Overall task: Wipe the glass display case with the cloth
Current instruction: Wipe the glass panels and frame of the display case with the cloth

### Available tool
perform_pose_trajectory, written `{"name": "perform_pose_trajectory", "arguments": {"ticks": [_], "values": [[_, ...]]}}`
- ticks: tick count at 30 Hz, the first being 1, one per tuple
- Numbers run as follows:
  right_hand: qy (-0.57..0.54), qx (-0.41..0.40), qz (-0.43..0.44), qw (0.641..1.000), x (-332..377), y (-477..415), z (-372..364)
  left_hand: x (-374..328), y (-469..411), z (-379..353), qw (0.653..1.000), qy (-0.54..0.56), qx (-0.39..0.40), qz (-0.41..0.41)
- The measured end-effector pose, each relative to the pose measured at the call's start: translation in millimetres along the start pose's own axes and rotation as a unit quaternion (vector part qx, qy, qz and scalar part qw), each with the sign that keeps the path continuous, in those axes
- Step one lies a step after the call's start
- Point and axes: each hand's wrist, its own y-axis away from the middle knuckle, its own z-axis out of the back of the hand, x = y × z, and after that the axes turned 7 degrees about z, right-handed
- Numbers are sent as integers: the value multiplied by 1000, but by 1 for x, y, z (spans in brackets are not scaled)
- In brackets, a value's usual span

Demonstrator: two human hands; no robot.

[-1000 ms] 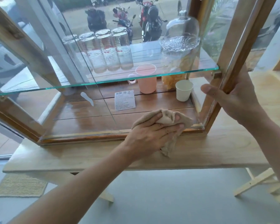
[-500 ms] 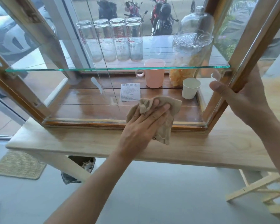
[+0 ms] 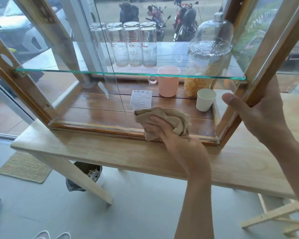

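Observation:
The display case (image 3: 97,129) has a wooden frame, glass panes and a glass shelf (image 3: 128,73); it stands on a wooden table. My left hand (image 3: 160,131) clutches a bunched beige cloth (image 3: 164,113) and presses it against the lower part of the front glass, right of centre, just above the bottom rail. My right hand (image 3: 261,116) is wrapped around the case's right front wooden post (image 3: 273,54), thumb across its inner side.
Upturned drinking glasses (image 3: 131,44) and a glass-domed jar (image 3: 211,42) stand on the shelf. Below are a pink cup (image 3: 167,84), a white paper cup (image 3: 205,100) and a printed card (image 3: 141,101). The table (image 3: 110,149) has a bin (image 3: 86,176) under it; a woven mat (image 3: 24,167) lies left.
My left hand slid the cloth from the glass's lower right corner a little leftward and upward, then turned at the wrist. My right hand stayed on the post. The view shifted.

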Motion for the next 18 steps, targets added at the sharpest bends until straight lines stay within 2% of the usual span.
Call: {"name": "perform_pose_trajectory", "arguments": {"ticks": [3, 5, 6, 8, 10, 12, 14, 15, 18], "values": [[7, -7, 2, 1000, 0, 0, -1, -10, 5, -1, 996, 19, 42, -80], [7, -4, 2, 1000, -1, 0, -1, 6, -22, -1, 988, -3, 8, -154], [9, -1, 3, 1000, -1, 0, -1, 14, -38, -1, 988, -8, -32, -153], [2, 2, 8, 1000, -4, 0, -3, 18, -51, -1, 992, 2, -89, -92], [-7, 1, 15, 1000, -7, -1, -4, 4, -28, -6, 996, 19, -67, -56], [-21, -2, 18, 1000, -10, -1, -4, -5, -4, -6, 995, 24, -6, -96], [-27, -6, 21, 999, -11, -1, -4, 0, -16, -4, 988, 16, 11, -154], [-24, -4, 22, 999, -12, -1, -4, 6, -33, -5, 986, 14, -4, -163], [-22, -3, 23, 999, -14, -1, -4, 22, -54, -3, 990, 19, -72, -118]]}}
